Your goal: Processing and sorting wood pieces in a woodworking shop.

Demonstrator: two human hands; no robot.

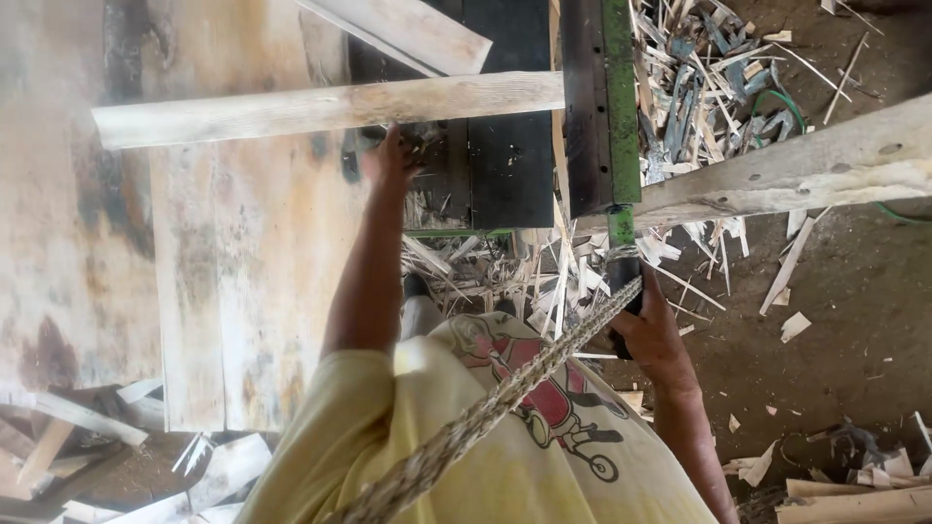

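Note:
My left hand (390, 160) reaches forward and rests against the underside edge of a long pale wooden plank (291, 109) that lies across a worn wooden table (243, 291) and onto a dark machine bed (505, 155). My right hand (649, 328) is closed around a black handle (626, 281) at the end of a green metal bar (619, 116). A thick braided rope (505, 393) runs from near that handle down across my yellow shirt.
A second plank (408, 34) lies angled at the top. A heavy grey beam (806, 170) crosses the right side. Wood offcuts and splinters (699, 87) pile beside the machine and on the dirt floor (854, 320). More scrap boards (87, 437) lie at lower left.

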